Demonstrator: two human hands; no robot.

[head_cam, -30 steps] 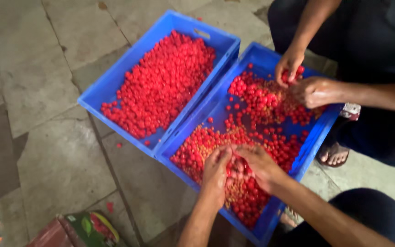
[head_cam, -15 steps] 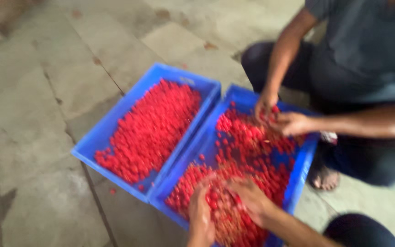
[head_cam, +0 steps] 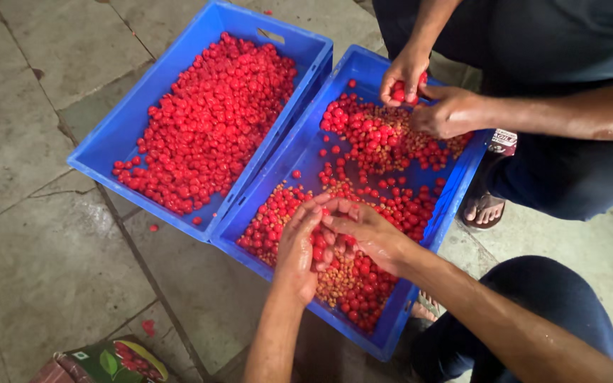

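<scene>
1. Head view, the person's own hands: the left hand (head_cam: 298,248) and the right hand (head_cam: 363,232) meet over the near half of the right-hand blue crate (head_cam: 391,333). The fingers of both curl inward around a small clump of red berries (head_cam: 318,252), fingertips touching each other.
2. Head view, that crate's load: red berries (head_cam: 384,142) mixed with pale tan seeds (head_cam: 335,284) cover most of its floor (a bare blue strip shows along the left wall).
3. Head view, the other crate: a second blue crate (head_cam: 108,152) sits just beside the first, their long walls touching, and it is heaped with whole red berries (head_cam: 211,124) only.
4. Head view, the co-worker: a second person squats at the far end, their hands (head_cam: 427,96) close together, pinching berries above the crate's far corner. A sandalled foot (head_cam: 482,207) shows beside the crate.
5. Head view, the surroundings: both crates stand on grey stone paving (head_cam: 44,255). A printed bag (head_cam: 108,362) lies at the bottom edge.
</scene>
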